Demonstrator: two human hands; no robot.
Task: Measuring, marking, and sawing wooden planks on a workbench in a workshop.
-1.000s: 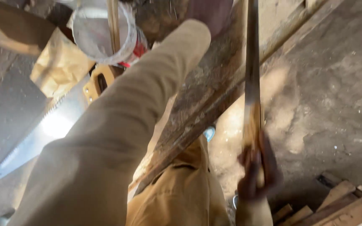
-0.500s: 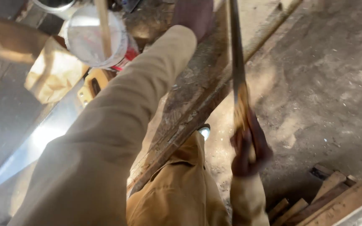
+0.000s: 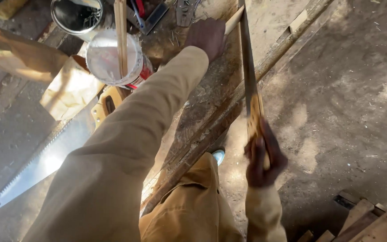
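Wood everywhere: the left hand [image 3: 208, 36] presses closed over a pale stick [image 3: 234, 21] on the bench [image 3: 211, 107] near its far edge, steadying it, while the right hand [image 3: 261, 159] grips a saw [image 3: 248, 76] by its handle, blade running across the stick. A spare saw [image 3: 45, 157] lies left.

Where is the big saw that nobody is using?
In the head view, the spare saw lies at the lower left, beside the person's left sleeve, its handle just below the white bucket and next to the tan paper.
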